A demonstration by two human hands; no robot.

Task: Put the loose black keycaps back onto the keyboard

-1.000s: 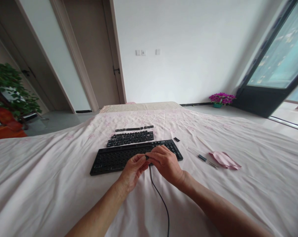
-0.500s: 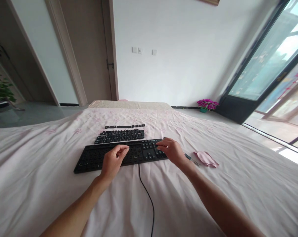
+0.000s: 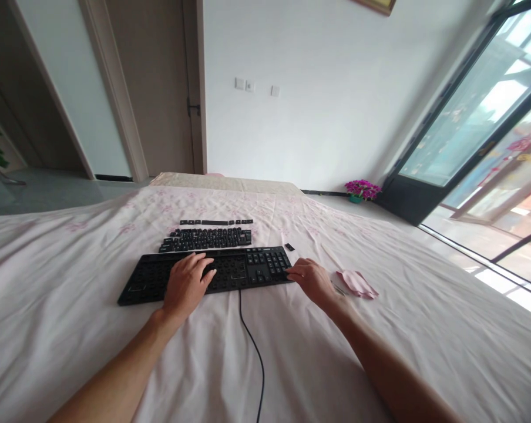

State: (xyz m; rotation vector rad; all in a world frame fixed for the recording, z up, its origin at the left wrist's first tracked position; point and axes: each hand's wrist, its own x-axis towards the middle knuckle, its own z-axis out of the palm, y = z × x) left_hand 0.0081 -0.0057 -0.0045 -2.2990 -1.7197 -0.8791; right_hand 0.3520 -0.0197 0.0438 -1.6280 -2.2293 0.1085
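A black keyboard lies on the cloth, its main key area stripped of keycaps and its number pad still bearing keys. My left hand rests with spread fingers over the bare section. At the keyboard's lower right edge, my right hand has its fingertips pressed together; what they grip, if anything, is hidden. Loose keycaps stand in rows behind the keyboard, and beyond them is a line of bottom-row keys with a long space bar. A small black piece lies off the keyboard's upper right corner.
A pink cloth lies right of my right hand, with a thin metal tool partly hidden behind the wrist. The keyboard cable runs toward me over the wrinkled pale tablecloth. Purple flowers stand by the wall.
My left hand has gone from a pinch to spread fingers on the keyboard. My right hand has moved down to the keyboard's right edge, uncovering the small black piece. The view has shifted slightly.
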